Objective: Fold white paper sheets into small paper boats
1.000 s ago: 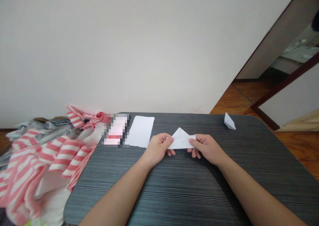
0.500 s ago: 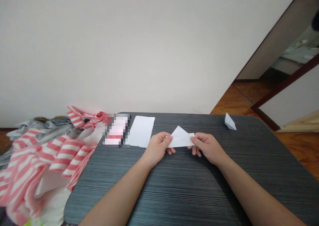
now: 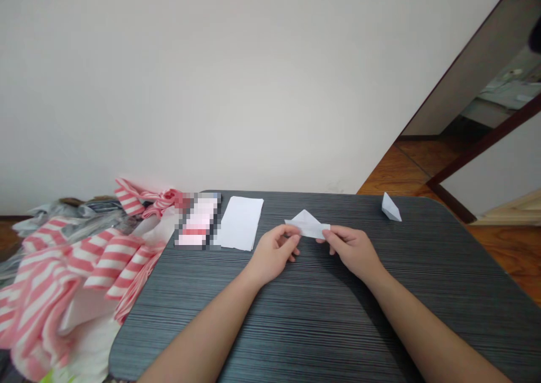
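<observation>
A small white sheet of folded paper (image 3: pixel 306 223), with a triangular peak over a flat band, is held above the dark table (image 3: pixel 296 326). My left hand (image 3: pixel 276 250) pinches its left part between thumb and fingers. At the right end, my right hand (image 3: pixel 349 248) grips the band with the thumb on top. The fingertips under the paper are partly hidden. To the left of my left hand lies white paper (image 3: pixel 242 223), flat on the table. Farther right, near the back edge, stands a folded paper boat (image 3: pixel 390 207).
A pixelated pink and white item (image 3: pixel 198 221) lies at the table's back left. Red-and-white striped cloth (image 3: pixel 105 259) is heaped beside the left edge. A plain wall (image 3: pixel 262 90) rises behind the table, and wooden floor (image 3: pixel 393 169) shows at right.
The folded paper has tilted, its band now sloping down to the right. My left hand has slid inward along it, exposing its left corner. The boat and loose paper stay put.
</observation>
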The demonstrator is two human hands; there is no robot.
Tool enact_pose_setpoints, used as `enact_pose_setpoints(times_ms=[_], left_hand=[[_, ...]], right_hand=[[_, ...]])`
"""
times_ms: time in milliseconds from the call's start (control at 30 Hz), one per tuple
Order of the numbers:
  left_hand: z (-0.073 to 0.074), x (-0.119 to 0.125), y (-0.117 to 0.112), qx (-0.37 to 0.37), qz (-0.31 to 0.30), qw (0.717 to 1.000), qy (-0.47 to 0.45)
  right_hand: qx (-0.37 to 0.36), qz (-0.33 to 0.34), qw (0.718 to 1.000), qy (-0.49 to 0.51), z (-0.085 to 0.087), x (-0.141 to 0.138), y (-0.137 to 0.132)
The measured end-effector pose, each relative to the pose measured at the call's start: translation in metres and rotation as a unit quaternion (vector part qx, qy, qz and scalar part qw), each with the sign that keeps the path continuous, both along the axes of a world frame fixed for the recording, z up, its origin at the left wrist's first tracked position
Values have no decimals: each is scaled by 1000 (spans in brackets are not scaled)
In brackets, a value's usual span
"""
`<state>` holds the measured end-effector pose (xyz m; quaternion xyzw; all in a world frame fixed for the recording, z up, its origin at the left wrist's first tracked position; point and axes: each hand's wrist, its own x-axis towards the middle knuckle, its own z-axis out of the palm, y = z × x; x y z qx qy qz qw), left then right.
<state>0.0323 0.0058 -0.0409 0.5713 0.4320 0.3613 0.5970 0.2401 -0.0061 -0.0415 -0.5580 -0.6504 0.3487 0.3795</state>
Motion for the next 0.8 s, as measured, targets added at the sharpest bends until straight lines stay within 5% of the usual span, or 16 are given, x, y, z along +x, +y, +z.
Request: enact_pose_setpoints(times_ms=[200, 467, 800], left_hand=[[6, 0, -3, 31, -46, 998, 11], [4, 0, -3, 40, -37, 998, 43], [8, -3, -3, 64, -73, 993, 73]], right_hand=[[112, 162, 979, -59, 5, -7, -2], [110, 217, 968, -66, 11, -10, -6], [119, 8, 993, -26, -1, -2, -1]])
